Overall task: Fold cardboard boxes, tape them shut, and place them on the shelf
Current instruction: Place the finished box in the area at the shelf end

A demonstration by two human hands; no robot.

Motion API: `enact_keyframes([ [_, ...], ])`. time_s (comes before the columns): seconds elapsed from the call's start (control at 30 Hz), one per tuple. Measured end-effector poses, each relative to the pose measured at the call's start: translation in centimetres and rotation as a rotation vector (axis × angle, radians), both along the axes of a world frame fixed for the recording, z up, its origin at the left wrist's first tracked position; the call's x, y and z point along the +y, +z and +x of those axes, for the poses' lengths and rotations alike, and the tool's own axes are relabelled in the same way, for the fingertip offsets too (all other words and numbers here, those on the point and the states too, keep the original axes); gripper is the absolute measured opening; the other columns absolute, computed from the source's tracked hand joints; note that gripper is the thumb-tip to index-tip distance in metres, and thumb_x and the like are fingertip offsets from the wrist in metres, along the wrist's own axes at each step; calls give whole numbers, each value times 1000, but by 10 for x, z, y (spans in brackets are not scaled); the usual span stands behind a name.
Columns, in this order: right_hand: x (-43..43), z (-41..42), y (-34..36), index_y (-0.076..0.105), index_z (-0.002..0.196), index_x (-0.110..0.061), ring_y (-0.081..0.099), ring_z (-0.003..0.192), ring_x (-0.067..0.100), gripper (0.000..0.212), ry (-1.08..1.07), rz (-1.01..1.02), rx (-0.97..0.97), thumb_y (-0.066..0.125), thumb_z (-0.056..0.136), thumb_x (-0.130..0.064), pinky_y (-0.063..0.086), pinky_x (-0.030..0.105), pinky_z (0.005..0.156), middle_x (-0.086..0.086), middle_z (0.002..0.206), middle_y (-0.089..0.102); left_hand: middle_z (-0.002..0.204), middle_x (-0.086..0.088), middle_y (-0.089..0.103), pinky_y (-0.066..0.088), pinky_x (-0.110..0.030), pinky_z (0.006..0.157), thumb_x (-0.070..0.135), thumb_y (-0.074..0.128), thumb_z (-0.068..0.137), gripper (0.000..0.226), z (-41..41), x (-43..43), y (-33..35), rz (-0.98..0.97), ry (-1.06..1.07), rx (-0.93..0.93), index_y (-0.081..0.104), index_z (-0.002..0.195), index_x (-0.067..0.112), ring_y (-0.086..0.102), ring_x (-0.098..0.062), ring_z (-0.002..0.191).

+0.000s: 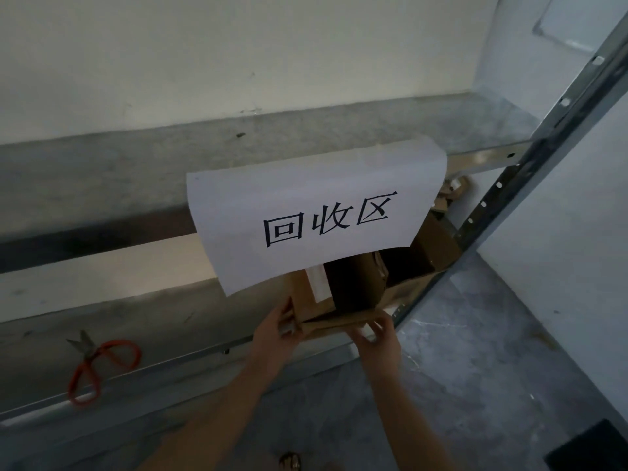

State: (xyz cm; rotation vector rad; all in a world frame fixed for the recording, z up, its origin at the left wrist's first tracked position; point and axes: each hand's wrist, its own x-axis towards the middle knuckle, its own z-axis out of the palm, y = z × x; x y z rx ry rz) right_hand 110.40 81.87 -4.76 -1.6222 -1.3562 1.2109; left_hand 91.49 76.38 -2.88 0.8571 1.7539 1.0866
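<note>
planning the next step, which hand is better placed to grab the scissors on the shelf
Left, probably. The scissors lie left of the cardboard box, nearer the left hand; the right hand would have to reach across the box.

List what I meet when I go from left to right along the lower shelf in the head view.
Orange-handled scissors → left hand, gripping the box's left edge → cardboard box → right hand at its right corner → metal shelf upright.
</note>
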Motion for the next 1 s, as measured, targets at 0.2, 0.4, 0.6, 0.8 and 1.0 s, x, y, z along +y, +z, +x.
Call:
enact_keyframes([
  [0.2,17,1,8,55,117,-25,57,115,13,41,42,-2,-60,78,83,-23,46,33,99,-8,116,61,125,17,55,51,-31,94,33,75,80,72,6,-1,3,-29,6,143,38,142,35,59,-8,110],
  [0.4,-11,19,14,41,141,-24,51,126,20,75,110,-42,-151,79,78,-41,46,41,104,0,139,52,146,7,36,32,-26,106,44,67,86,82,0,-39,15,-113,-65,318,23,152,24,37,-14,134],
  [0.6,-97,-12,27,39,142,-32,37,131,11,66,437,87,-292,70,85,-46,39,32,105,-9,144,38,153,-4,33,25,-37,113,63,38,88,76,-52,-118,26,-221,-346,888,28,150,20,32,-24,140],
  [0.8,-182,-147,42,36,150,-22,26,147,30,73,803,490,-549,33,89,-61,26,53,117,7,156,36,120,-9,66,51,-50,88,51,39,77,64,-161,-238,39,-287,-435,1295,66,120,13,64,-32,110],
  [1.0,-293,-320,57,52,137,-16,47,133,37,63,1093,749,-648,41,88,-55,38,62,106,12,142,52,150,-8,39,29,-44,113,48,42,93,58,-292,-382,63,-449,-279,1306,45,142,17,37,-28,138],
])
